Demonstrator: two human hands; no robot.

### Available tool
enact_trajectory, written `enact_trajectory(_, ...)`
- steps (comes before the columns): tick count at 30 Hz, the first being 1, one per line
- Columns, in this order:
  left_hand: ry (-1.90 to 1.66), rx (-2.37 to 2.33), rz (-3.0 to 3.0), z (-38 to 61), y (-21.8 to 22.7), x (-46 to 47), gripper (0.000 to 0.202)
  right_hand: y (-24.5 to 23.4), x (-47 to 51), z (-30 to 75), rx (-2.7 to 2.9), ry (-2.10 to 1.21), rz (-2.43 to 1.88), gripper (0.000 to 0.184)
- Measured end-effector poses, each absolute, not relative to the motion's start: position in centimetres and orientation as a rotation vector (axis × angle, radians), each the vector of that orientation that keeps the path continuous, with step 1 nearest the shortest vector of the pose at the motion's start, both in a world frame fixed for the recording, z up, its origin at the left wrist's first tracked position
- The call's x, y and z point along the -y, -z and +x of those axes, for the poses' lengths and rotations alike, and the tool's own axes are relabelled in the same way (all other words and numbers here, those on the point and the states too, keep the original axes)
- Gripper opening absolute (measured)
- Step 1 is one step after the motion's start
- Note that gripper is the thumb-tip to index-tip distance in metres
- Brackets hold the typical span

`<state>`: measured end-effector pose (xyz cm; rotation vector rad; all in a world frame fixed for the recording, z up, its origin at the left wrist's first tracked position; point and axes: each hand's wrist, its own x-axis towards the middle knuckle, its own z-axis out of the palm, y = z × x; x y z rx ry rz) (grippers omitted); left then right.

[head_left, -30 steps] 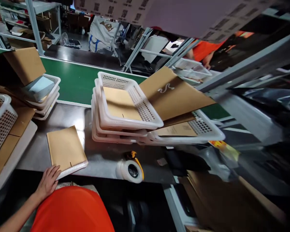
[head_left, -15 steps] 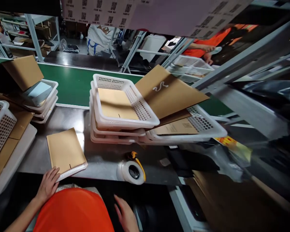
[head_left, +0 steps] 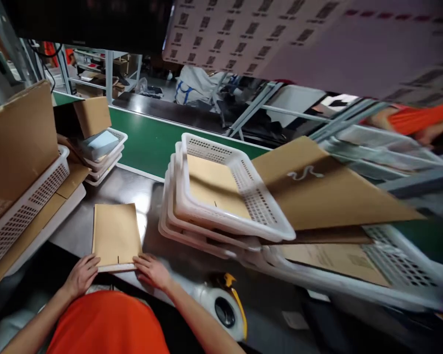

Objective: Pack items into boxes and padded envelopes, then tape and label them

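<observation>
A flat brown padded envelope (head_left: 114,235) lies on the steel worktop (head_left: 143,196) right in front of me. My left hand (head_left: 80,276) rests on its near left corner, fingers curled onto the edge. My right hand (head_left: 152,271) touches its near right corner, fingers stretched out flat. Both hands sit at the worktop's front edge, above my orange top.
A stack of white plastic baskets (head_left: 221,206) holding brown envelopes stands to the right, with cardboard sheets (head_left: 328,191) leaning on it. A tape dispenser (head_left: 225,307) sits by my right forearm. More baskets (head_left: 25,206) with cardboard are at left. A green conveyor belt (head_left: 147,140) runs behind. A co-worker in orange (head_left: 409,120) is at far right.
My right hand has come up from below the worktop and now touches the envelope's near right corner. My view has swung left and closer to the table.
</observation>
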<state>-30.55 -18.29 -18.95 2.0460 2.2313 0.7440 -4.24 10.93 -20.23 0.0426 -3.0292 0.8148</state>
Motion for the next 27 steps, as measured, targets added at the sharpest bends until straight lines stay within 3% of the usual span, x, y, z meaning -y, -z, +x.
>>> enact_trajectory(4, -0.841, -2.219, 1.774, -30.2, 18.5, 18.4, 0.025, 20.3, -10.7, -4.9, 2.937, -0.951, -0.059, 0.027)
enact_trajectory(12, -0.99, -2.267, 1.21, -29.4, 18.7, 17.5, 0.026, 19.8, -9.7, -6.3, 2.708, -1.144, -0.384, 0.026)
enact_trajectory(17, -0.961, -2.447, 1.004, -28.5, 18.9, 16.1, 0.034, 20.8, -8.4, -7.5, 2.642, -1.104, -0.586, 0.019)
enact_trajectory(24, -0.775, -2.593, 0.804, -29.2, 19.8, 14.2, 0.024, 22.6, -8.0, -9.1, 2.552, -0.967, -0.95, 0.004)
enact_trajectory(27, -0.728, -2.662, 0.731, -29.3, 19.8, 14.0, 0.024, 22.6, -8.6, -9.5, 2.503, -0.888, -1.087, 0.017)
